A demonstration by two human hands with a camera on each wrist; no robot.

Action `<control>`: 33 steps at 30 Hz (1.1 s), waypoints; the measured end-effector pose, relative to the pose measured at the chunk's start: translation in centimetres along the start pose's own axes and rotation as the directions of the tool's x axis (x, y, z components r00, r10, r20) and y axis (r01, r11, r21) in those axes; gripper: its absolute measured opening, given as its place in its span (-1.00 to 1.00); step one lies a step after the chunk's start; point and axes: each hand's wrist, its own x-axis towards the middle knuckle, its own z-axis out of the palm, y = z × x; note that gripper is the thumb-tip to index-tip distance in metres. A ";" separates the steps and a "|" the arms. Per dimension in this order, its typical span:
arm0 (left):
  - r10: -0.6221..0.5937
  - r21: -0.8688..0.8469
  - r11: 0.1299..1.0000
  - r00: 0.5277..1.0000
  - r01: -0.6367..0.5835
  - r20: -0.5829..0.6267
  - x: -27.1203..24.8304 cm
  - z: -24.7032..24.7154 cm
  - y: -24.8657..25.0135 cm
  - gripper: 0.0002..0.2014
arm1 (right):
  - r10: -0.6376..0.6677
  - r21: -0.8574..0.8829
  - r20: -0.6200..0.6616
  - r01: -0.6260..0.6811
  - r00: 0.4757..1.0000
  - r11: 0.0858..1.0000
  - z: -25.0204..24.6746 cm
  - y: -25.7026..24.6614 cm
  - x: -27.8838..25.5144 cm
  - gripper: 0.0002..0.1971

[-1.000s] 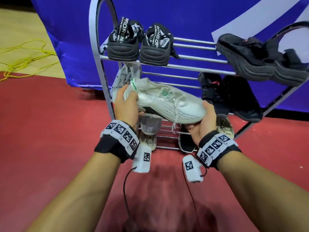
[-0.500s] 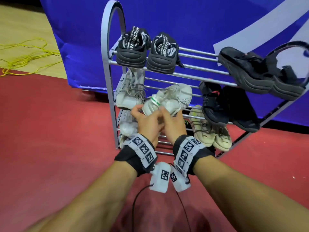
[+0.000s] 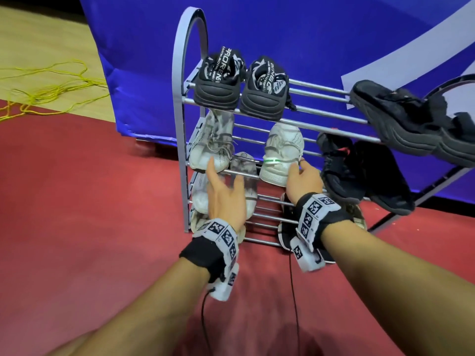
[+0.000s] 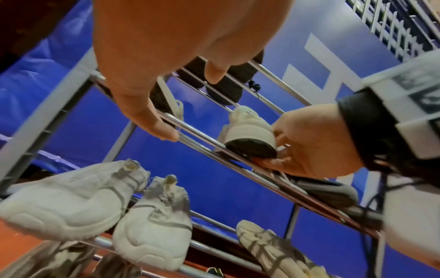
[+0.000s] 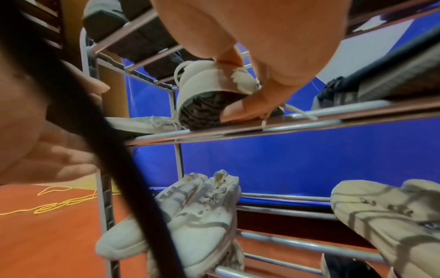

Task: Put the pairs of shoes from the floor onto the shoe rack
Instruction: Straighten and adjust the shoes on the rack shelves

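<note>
Only the wrist views show the right hand (image 5: 250,79) thumb under the white sneaker (image 5: 209,90) sole.

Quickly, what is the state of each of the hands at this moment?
Left hand: open, fingers straight, holding nothing.
Right hand: holding the heel of the white sneaker on the shoe rack.

A white sneaker (image 3: 282,154) with a green heel mark is sitting at frame centre on the rack's (image 3: 321,119) second shelf, toe pointing inward, heel overhanging the front bar. Its white mate (image 3: 213,142) is lying just left on the same shelf.
</note>
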 end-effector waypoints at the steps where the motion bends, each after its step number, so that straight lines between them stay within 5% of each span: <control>1: 0.013 0.008 1.000 1.000 -0.012 -0.016 0.1 -0.5 0.1 -0.32 | 0.007 -0.024 -0.006 -0.007 1.000 1.000 -0.1 0.0 -0.1 -0.52; 6: -0.037 -0.074 0.997 0.992 0.028 -0.124 3.3 -2.8 0.7 -0.34 | 0.066 -0.134 0.018 -0.063 0.998 0.989 -0.5 -0.3 -0.4 -0.51; 12: -0.087 -0.081 0.993 0.996 0.086 -0.010 5.6 -3.1 0.4 -0.39 | 0.051 -0.003 -0.031 -0.051 0.998 0.999 -0.4 0.7 -1.6 -0.40; 15: -0.130 -0.319 0.940 0.992 0.121 -0.006 5.2 -3.3 0.8 -0.42 | -0.172 -0.046 -0.141 0.168 0.975 0.985 -1.0 0.4 -2.7 -0.51; 19: -0.211 -0.555 0.813 0.977 0.174 -0.003 4.7 -3.9 1.3 -0.51 | -0.462 0.079 -0.101 0.470 0.881 0.879 -0.4 -0.5 -3.6 -0.63; 21: -0.239 -0.588 0.785 0.971 0.195 0.003 4.3 -4.1 1.2 -0.54 | -0.413 0.225 -0.053 0.414 0.909 0.882 0.1 -1.5 -3.8 -0.68; 24: -0.265 -0.614 0.762 0.964 0.206 -0.005 3.7 -4.8 0.6 -0.59 | -0.169 0.492 0.082 0.107 0.982 0.864 0.5 -3.7 -3.8 -0.66; 28: -0.222 -0.583 0.788 0.975 0.195 0.027 3.2 -5.8 0.2 -0.64 | 0.048 0.716 0.296 -0.254 0.954 0.650 0.1 -6.3 -3.4 -0.61; 33: -0.167 -0.526 0.837 0.986 0.153 0.022 2.9 -7.1 0.1 -0.66 | 0.167 0.750 0.247 -0.298 0.954 0.590 -0.9 -5.8 -2.4 -0.60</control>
